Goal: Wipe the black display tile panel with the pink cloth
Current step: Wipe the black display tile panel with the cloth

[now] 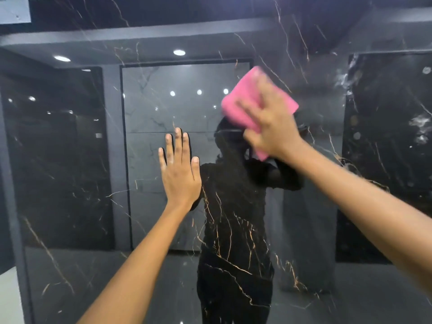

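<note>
Up high on the right, the pink cloth [253, 106] is pressed against the black display tile panel [70, 171] under the right hand [271, 127], whose fingers are spread flat over it; the hand is blurred, so any curl of the fingertips cannot be told. Lower and to the left, the left hand [178, 169] is laid flat on the panel with fingers straight and together, nothing held. Gold veins and reflected ceiling lights [179, 52] are seen across the glossy surface.
</note>
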Available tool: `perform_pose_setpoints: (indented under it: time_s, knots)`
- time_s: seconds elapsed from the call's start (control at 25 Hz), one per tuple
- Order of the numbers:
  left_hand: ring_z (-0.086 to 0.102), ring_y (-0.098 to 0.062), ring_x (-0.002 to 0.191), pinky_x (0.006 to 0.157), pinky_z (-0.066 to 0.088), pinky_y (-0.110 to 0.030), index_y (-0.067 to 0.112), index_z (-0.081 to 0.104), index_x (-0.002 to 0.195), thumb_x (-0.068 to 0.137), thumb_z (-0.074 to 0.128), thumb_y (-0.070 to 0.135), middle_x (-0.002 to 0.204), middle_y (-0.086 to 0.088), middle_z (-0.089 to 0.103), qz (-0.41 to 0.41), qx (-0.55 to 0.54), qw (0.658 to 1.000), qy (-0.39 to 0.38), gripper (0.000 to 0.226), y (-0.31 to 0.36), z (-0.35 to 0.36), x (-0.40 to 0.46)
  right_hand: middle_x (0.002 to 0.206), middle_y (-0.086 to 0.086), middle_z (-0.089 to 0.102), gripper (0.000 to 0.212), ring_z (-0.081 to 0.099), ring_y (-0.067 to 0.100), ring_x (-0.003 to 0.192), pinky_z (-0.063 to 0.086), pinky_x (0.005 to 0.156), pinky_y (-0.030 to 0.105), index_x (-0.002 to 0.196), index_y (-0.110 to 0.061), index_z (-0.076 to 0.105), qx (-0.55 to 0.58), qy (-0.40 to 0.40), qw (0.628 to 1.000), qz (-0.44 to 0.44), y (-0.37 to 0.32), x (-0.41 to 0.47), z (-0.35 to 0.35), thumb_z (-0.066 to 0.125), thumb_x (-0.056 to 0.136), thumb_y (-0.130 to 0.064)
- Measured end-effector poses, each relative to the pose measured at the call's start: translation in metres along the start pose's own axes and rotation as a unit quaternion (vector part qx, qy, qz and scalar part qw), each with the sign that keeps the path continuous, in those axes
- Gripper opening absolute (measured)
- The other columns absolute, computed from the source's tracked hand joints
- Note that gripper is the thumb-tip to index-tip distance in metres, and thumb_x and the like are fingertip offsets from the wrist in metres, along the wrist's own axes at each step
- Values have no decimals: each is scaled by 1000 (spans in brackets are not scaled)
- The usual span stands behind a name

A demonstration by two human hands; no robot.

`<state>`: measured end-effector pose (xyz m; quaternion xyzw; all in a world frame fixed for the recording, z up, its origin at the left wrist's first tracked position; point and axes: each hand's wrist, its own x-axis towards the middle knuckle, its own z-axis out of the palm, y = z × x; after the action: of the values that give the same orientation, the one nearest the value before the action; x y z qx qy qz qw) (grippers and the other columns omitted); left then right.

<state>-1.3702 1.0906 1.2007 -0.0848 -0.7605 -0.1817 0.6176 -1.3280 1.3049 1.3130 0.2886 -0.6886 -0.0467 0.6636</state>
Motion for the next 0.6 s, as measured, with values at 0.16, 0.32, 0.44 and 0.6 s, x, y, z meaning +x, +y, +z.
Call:
perform_pose_setpoints:
  time_s: [0.16,0.32,0.44,0.6]
  knots:
    - [17,-25,145,117,4,-40,10,31,147,97,30,28,157,-5,25,2,-38,999,26,54,2,-5,1,150,26,26,62,19,37,143,23,115,50,133,-17,47,-38,-183,938,-293,-11,-91,-6,60,73,-26]
    - [35,-27,134,113,15,-41,11,47,131,94,36,26,142,-7,42,0,-77,994,78,42,10,-23,63,146,21,33,58,29,39,137,24,114,45,127,-16,54,-75,31,996,27,90,-19,-45,60,69,-22]
    - [12,-23,147,118,-1,-39,14,28,148,98,31,28,158,-3,21,5,-49,996,68,53,11,-25,115,154,17,21,64,19,36,142,14,119,39,136,-19,50,-33,41,957,285,94,66,-57,50,73,-30]
    - [3,-22,148,119,-1,-42,15,14,153,99,20,32,161,-1,8,9,3,999,50,57,4,-16,124,150,23,31,64,28,44,138,23,114,54,132,-15,55,-36,-110,979,-167,26,25,-4,50,70,-29]
